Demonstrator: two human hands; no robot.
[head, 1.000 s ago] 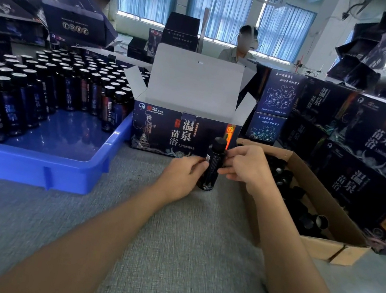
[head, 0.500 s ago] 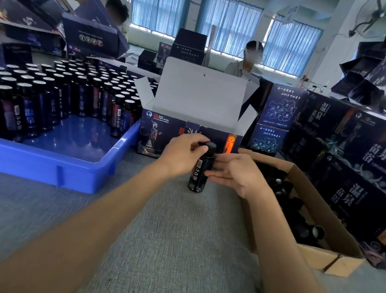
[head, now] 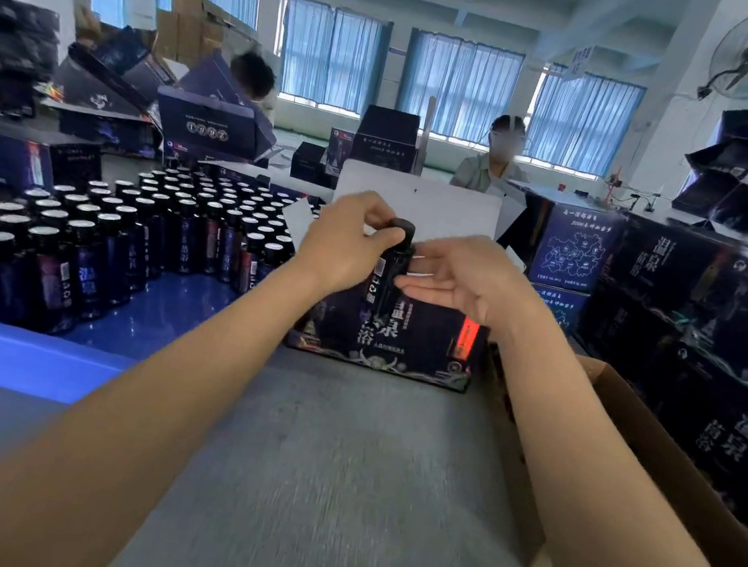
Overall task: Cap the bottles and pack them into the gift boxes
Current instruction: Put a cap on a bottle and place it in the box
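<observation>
One bottle (head: pixel 385 285), left hand (head: pixel 343 248) curled round neck, right hand (head: pixel 462 278) pinching body

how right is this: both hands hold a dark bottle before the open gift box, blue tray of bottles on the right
Wrong side: the head view shows the blue tray on the left. Left hand and right hand do hold the dark bottle before the gift box.

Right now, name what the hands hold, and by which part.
One dark bottle: left hand grips its top at the cap; right hand pinches its body.
</observation>
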